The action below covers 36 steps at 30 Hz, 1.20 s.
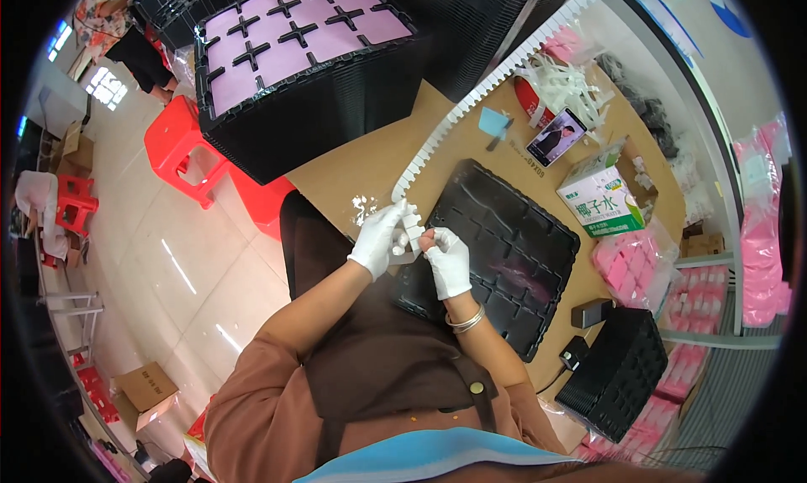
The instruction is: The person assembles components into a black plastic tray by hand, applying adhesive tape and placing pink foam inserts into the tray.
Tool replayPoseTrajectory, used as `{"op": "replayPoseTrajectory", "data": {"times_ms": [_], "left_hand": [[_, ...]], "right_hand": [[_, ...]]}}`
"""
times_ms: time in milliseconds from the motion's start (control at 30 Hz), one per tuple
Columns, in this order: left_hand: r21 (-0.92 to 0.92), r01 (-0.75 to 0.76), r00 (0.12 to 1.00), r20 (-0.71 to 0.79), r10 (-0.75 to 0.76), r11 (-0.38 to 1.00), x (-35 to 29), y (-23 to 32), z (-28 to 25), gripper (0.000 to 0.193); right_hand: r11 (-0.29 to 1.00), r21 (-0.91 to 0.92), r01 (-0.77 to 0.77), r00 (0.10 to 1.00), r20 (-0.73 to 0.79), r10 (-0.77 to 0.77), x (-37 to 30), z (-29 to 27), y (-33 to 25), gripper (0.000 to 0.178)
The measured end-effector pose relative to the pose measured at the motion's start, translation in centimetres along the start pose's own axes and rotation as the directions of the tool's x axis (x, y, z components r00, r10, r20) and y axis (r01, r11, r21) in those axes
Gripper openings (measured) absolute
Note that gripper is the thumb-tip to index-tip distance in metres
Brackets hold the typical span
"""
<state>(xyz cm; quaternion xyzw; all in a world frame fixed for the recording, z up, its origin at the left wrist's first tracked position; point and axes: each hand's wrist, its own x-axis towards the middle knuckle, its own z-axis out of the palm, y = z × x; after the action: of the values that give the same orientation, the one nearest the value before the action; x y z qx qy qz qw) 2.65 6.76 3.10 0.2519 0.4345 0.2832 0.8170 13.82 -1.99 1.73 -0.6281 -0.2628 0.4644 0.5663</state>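
A long white toothed strip (483,86) curves from the far right down to my hands. My left hand (376,244), in a white glove, is closed around a short toothed piece at the near end of it; whether the piece is still joined to the strip is hidden by the fingers. My right hand (450,264), gloved but with bare fingertips, pinches at the right side of that piece. A black moulded plastic tray (513,248) lies on the cardboard-covered table, just right of and partly beneath my right hand. Small white scraps (361,205) lie beyond my left hand.
Stacked black trays with pink inserts (311,37) stand far left. On the right are a phone (556,137) showing video, an open carton (600,204), bagged pink pieces (626,263) and more black trays (618,369). Red stools (183,151) stand on the tiled floor; another person (126,29) is beyond.
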Motion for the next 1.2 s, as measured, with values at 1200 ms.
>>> {"op": "replayPoseTrajectory", "data": {"times_ms": [1200], "left_hand": [[-0.228,-0.062,0.997,0.02,0.068,0.972,1.0,-1.6,-0.8,0.032]], "right_hand": [[0.798,-0.358,0.485,0.869,0.099,-0.485,-2.3,-1.8,-2.9,0.013]]}}
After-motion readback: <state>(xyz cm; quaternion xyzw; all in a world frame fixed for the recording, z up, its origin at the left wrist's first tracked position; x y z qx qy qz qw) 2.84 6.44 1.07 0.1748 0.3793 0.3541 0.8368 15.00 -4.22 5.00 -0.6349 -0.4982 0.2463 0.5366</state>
